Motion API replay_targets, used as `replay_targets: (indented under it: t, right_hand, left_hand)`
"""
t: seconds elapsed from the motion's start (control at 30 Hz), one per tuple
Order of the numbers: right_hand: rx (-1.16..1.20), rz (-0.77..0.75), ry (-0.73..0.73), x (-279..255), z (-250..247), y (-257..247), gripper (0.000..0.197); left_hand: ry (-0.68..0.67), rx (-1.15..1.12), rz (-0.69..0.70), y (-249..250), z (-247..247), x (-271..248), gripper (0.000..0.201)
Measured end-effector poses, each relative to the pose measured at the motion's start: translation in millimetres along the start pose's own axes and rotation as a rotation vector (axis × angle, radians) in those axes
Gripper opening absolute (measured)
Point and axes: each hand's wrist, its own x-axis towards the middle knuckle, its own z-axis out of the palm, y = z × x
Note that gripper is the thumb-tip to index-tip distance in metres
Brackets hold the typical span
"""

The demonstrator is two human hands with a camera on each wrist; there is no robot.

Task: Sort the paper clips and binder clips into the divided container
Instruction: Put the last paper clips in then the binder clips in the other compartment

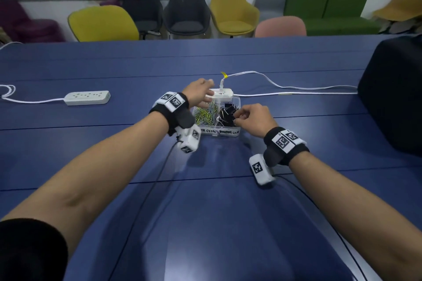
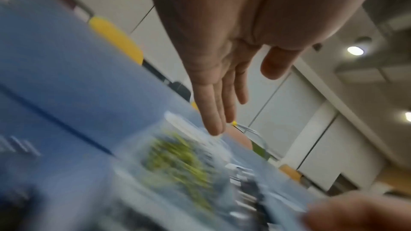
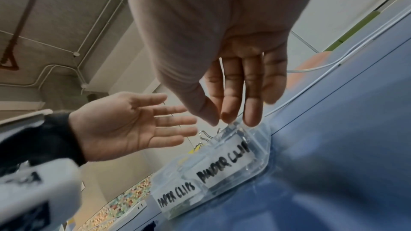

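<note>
At the centre of the head view, the right hand (image 1: 253, 118) is held over the right compartment of the divided container (image 1: 237, 101), fingers bent downward and slightly apart; nothing is seen pinched between them. The left hand (image 1: 198, 91) is spread flat, palm down, above the far left corner. Coloured paper clips (image 1: 206, 114) are seen in the left compartment, black binder clips (image 1: 227, 114) in the right. A white power strip (image 1: 88, 97) lies at the left on the blue table (image 1: 205, 212).
</note>
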Motion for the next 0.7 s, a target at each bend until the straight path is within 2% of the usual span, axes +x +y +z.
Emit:
replay_targets:
  t: [0.1, 0.13, 0.2, 0.3, 0.4, 0.47, 0.57, 0.7]
  right_hand:
    - [-0.029, 0.032, 0.015, 2, 3, -2, 0.004]
    - [-0.042, 0.036, 0.023, 3, 5, -4, 0.002]
    - [-0.064, 0.033, 0.043, 4, 7, -8, 0.004]
    - [-0.117, 0.028, 0.041, 4, 13, -13, 0.006]
    - [-0.190, 0.000, 0.053, -1, 17, -14, 0.016]
    - [-0.193, -0.018, 0.073, -4, 18, -12, 0.027]
    - [-0.164, -0.027, 0.068, -4, 13, -7, 0.044]
    - [-0.076, -0.003, 0.041, -2, 5, -2, 0.040]
  left_hand:
    - [0.130, 0.540, 0.081, -22, -31, -16, 0.020]
    - [0.138, 0.687, 0.067, -30, -39, -22, 0.017]
    - [0.086, 0.841, -0.030, -46, -49, -37, 0.015]
    - [0.023, 0.897, -0.124, -71, -53, -53, 0.021]
    - [-0.004, 0.924, -0.051, -87, -47, -65, 0.039]
    - [-0.015, 0.937, 0.017, -90, -43, -71, 0.032]
    - [-0.047, 0.979, 0.034, -89, -40, -77, 0.020]
    - [-0.064, 0.971, 0.088, -63, -33, -81, 0.020]
